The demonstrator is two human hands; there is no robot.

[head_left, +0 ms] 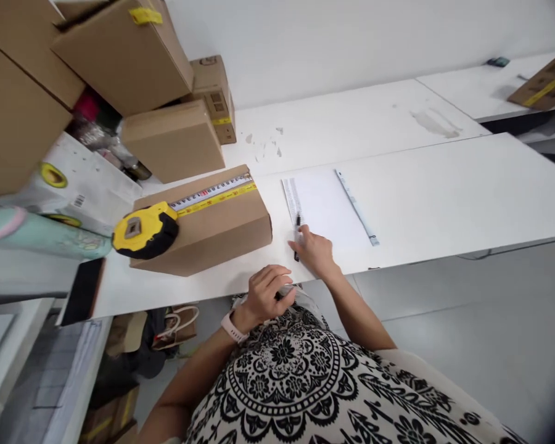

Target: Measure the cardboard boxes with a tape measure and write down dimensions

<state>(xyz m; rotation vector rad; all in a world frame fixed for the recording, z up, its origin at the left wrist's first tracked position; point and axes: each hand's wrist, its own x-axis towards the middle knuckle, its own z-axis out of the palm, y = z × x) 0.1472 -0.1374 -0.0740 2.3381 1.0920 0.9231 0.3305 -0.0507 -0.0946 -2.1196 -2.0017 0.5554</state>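
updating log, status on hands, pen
Right hand over pen, grip unclear. Left hand at table edge, looks empty. Pen at printed side of paper. Box, tape measure clear of both.

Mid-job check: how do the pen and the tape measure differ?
The pen is slim; the tape measure is bulky, largely yellow. The pen is at the right hand; the tape measure, untouched, sits at one end of the cardboard box, blade out. Both show black parts.

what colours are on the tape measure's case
The tape measure has a yellow and black case, shown in the head view.
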